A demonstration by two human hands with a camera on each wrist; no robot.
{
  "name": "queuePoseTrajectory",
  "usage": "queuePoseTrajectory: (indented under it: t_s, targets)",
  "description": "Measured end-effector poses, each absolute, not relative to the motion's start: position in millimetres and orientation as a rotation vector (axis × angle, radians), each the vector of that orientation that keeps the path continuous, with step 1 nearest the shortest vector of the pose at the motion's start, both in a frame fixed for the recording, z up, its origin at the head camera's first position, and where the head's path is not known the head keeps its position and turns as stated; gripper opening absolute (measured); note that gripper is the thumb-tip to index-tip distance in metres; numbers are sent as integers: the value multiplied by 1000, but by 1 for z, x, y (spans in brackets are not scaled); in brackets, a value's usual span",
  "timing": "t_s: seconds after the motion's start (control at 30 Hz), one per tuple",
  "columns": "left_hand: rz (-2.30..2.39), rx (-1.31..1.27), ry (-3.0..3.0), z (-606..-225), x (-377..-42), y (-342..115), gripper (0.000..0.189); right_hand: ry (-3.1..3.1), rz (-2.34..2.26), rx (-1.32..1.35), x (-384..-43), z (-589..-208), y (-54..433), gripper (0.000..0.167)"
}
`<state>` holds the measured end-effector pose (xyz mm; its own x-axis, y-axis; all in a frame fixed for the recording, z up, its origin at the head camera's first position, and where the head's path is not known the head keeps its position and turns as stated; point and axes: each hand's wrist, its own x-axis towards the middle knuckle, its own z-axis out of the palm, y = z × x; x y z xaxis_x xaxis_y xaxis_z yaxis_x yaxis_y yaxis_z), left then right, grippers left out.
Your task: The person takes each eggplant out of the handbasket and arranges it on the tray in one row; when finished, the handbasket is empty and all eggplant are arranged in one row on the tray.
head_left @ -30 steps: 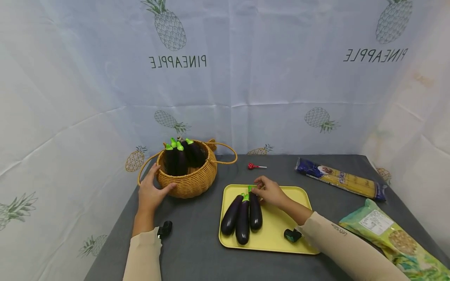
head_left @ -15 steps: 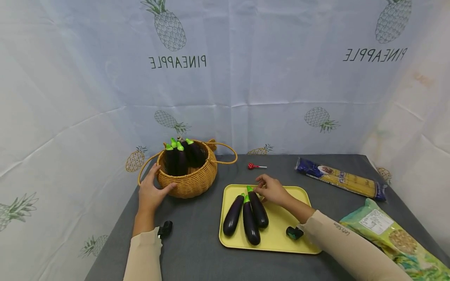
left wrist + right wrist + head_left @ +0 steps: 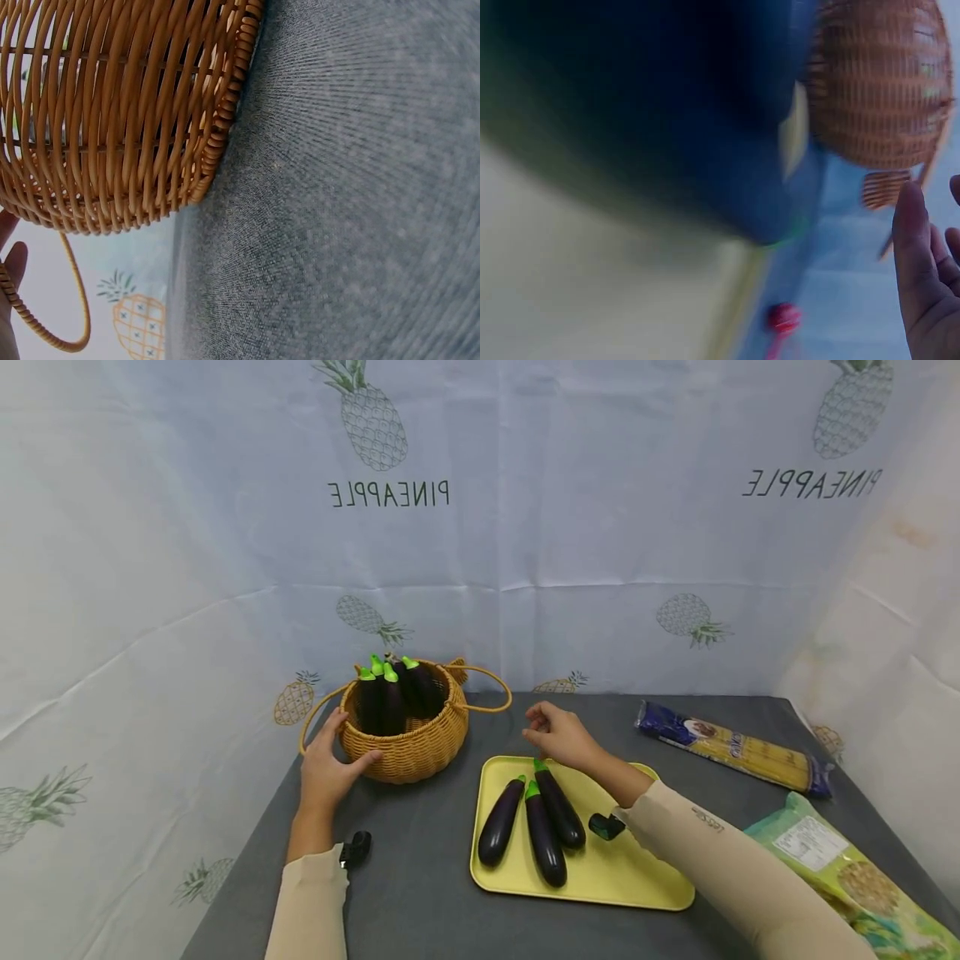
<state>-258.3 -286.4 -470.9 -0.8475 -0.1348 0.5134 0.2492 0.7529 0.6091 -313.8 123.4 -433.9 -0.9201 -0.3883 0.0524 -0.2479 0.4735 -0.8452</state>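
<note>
Eggplants (image 3: 546, 835), three, glossy dark purple with bright green caps: on a yellow rectangular tray (image 3: 637, 868), nearside of the right hand (image 3: 562, 735).
Right hand: free, fingers loosely bent, gripping nothing, positioned over the tray's far edge just beyond the caps. Left hand (image 3: 327, 772): thumb and fingers spread against the left side of a round tan wicker basket (image 3: 408, 760) with looped handles; how firmly it presses cannot be told. Several green-capped eggplants in the basket (image 3: 393, 697) lean together, ahead and to the right of the left hand. Red round lollipop (image 3: 783, 319): near the right hand. Yellow pasta packet with blue ends (image 3: 738, 752): right of that hand. Green printed plastic bag (image 3: 862, 868): right of its forearm. Dark grey tabletop (image 3: 420, 877): beneath both hands.
</note>
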Motion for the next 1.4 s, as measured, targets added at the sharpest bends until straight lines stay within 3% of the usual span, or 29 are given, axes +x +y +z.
queuePoseTrajectory:
  t_s: [0.43,0.7,0.93,1.4]
  targets:
    - [-939,-106,-2380,-470,-256,-286,89,2750,-1141,-1102,-384,-366,4,33]
    - [-926,-103,-2393,-474,-255,-290,89,2786,-892,-1125,-415,-363,-54,38]
    - [-951,-118,-2384,-476,-257,-288,88,2865,-709,-1073,-428,-370,-72,49]
    - [-953,-100,-2386,-476,-256,-287,89,2883,-826,-1082,-424,-379,-66,35]
